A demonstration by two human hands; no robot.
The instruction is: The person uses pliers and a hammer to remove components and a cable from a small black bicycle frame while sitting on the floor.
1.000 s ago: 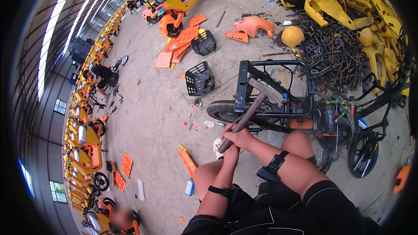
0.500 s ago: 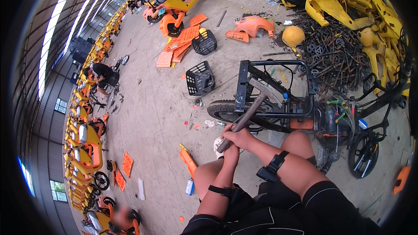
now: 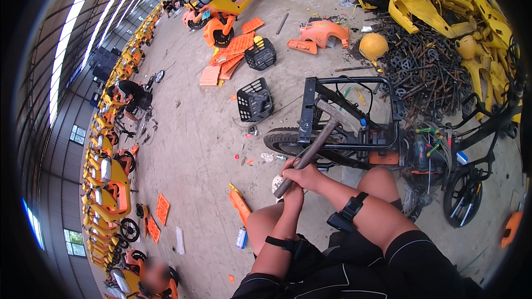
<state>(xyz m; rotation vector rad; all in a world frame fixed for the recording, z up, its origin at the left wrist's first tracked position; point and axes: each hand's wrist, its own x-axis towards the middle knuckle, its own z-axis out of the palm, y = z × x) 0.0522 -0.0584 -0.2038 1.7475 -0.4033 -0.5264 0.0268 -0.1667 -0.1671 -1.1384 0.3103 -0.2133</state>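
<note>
Both my hands grip the grey handle of a hammer point(image 3: 313, 147). My left hand point(image 3: 292, 192) holds the low end of the handle, and my right hand point(image 3: 308, 175) is just above it. The hammer slants up to the right, its metal head beside the black rear rack point(image 3: 310, 105) of a stripped bicycle frame point(image 3: 382, 145) lying on the concrete floor. The frame's rear tyre point(image 3: 281, 139) is just left of the handle. My bare knees are below the hands, with black straps on both forearms.
Two black baskets point(image 3: 254, 99) stand behind the frame. Orange panels point(image 3: 233, 55), a heap of rusty metal parts point(image 3: 426, 72) and yellow body shells point(image 3: 438, 5) lie beyond. A loose wheel point(image 3: 464, 196) is at right. A person point(image 3: 130, 95) crouches by the row of vehicles at left.
</note>
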